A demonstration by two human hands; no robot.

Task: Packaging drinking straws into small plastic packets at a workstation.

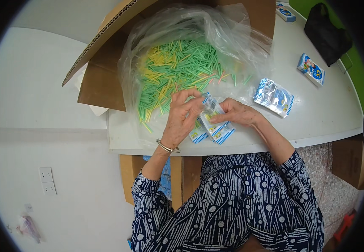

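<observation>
Head view: both hands work at the near edge of the white table [316, 113]. Left hand [184, 113] pinches the top of a small clear packet [212, 112] with blue-striped edges, fingers curled around its mouth. Right hand [236, 112] lies against the packet's right side, fingertips pressing it, thumb hidden, so the grip looks like a light hold more than a clench. More packets [219, 133] lie flat under the hands, touching the held one.

Just beyond the hands, a clear plastic bag [232, 38] spreads open out of a cardboard box [102, 84], full of green and yellow sticks [177, 69]. A filled packet [274, 97] lies to the right, apart. Small printed cards [311, 69] sit further right, near a black bag [326, 31].

Judgement: the packet is thin film, very light, floppy and slippery; best taken by the rim or sealed edge with thumb and finger. Sticks look light and stiff, and roll easily.
</observation>
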